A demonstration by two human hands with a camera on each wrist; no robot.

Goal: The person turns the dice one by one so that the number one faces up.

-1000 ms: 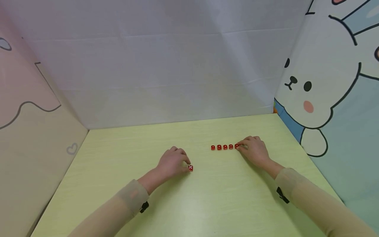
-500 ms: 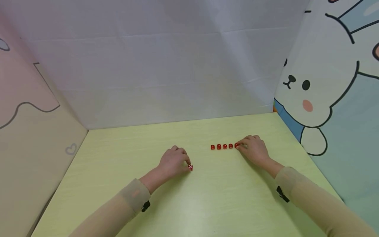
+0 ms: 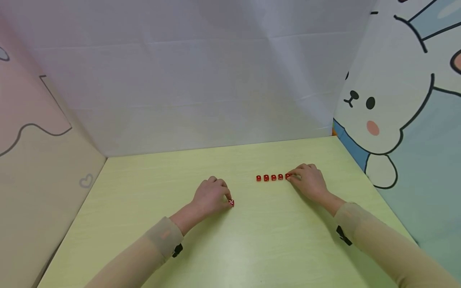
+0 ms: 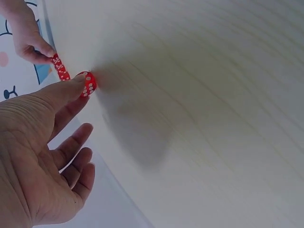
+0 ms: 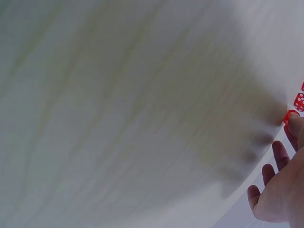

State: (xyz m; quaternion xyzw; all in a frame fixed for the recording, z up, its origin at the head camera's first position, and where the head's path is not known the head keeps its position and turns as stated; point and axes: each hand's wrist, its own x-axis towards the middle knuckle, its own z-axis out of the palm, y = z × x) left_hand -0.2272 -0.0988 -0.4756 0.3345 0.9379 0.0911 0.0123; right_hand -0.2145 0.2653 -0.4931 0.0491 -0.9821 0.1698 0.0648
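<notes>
My left hand point(image 3: 211, 196) pinches a red die with white pips point(image 4: 89, 84) between thumb and forefinger, its other fingers loosely bent. In the head view that die sits low over the middle of the table. Farther back and to the right, several red dice point(image 3: 266, 178) stand in a short row with small gaps between them. At the row's right end my right hand point(image 3: 309, 181) pinches the last red die point(image 5: 290, 115) between thumb and forefinger. The thumb covers much of that die in the right wrist view.
A pale yellow-green table point(image 3: 162, 172) lies under both hands. White cloth point(image 3: 216, 80) hangs behind its far edge. Printed panels flank it, a cartoon one point(image 3: 392, 132) on the right and a pink-and-cream one point(image 3: 47, 180) on the left.
Both hands keep their pinch on their dice and hardly move. The whole head view has shifted very slightly.
</notes>
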